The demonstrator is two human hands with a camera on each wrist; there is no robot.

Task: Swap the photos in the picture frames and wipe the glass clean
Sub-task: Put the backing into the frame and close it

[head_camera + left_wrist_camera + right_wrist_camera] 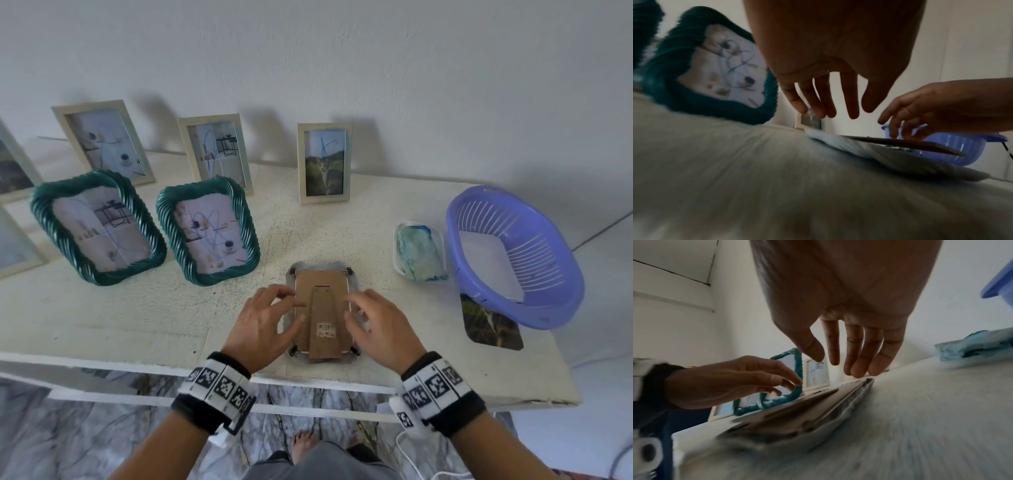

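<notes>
A clear-rimmed picture frame (322,308) lies face down near the table's front edge, its brown cardboard back and easel leg facing up. My left hand (270,315) hovers at the frame's left edge with relaxed, spread fingers, holding nothing. My right hand (370,318) is at the right edge, its straight fingertips (859,369) close to the far corner of the backing (807,407). The left wrist view has the easel leg (900,143) slightly raised off the back. A loose cat photo (493,322) lies to the right, partly under the basket. A blue-stained cloth (419,253) sits in a clear tray.
A purple plastic basket (513,253) stands at the right end of the table. Two green rope-rimmed frames (99,226) (209,229) stand upright on the left. Cream frames (323,162) line the wall behind. The table's front edge (308,380) is just below my wrists.
</notes>
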